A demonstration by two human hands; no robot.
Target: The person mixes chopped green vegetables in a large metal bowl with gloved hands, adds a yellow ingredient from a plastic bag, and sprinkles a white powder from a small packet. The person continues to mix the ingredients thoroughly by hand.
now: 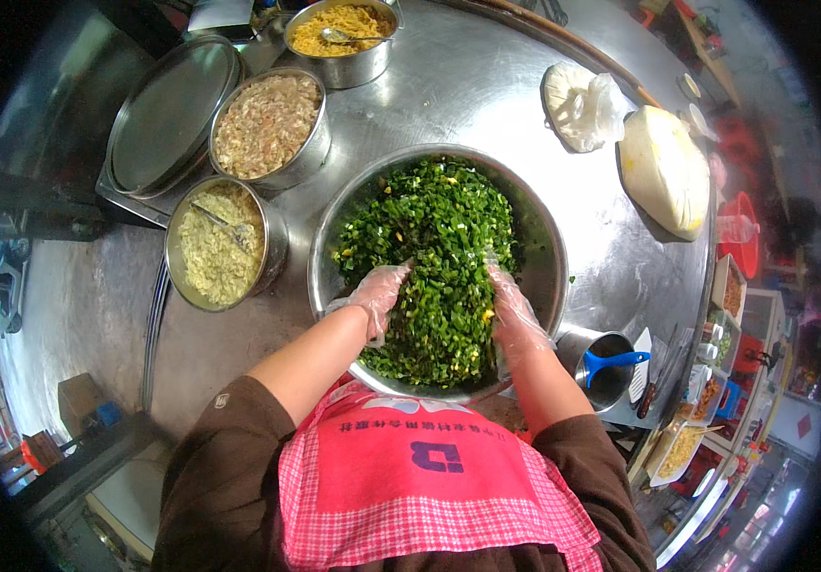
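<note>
A wide stainless steel bowl (pixel 548 214) stands in front of me, filled with chopped green leafy vegetable (pixel 439 222) mixed with small yellow and white bits. My left hand (pixel 377 297), in a clear plastic glove, reaches into the left side of the greens, its fingertips partly buried. On the right side of the heap, my right hand (pixel 514 307), gloved the same way, is pushed into the greens with its fingers partly hidden. Both palms face inward with greens between them. Whether either hand grips any of it cannot be told.
At the left stand metal pots of pale shredded filling (pixel 214 250), minced meat (pixel 267 125) and yellow shreds (pixel 335 28), beside round trays (pixel 171 118). Wrapped dough (pixel 664 171) and a plastic-bagged bundle (pixel 571 107) lie at the right. A pot with a blue-handled utensil (pixel 614 360) and a knife (pixel 648 397) are nearer.
</note>
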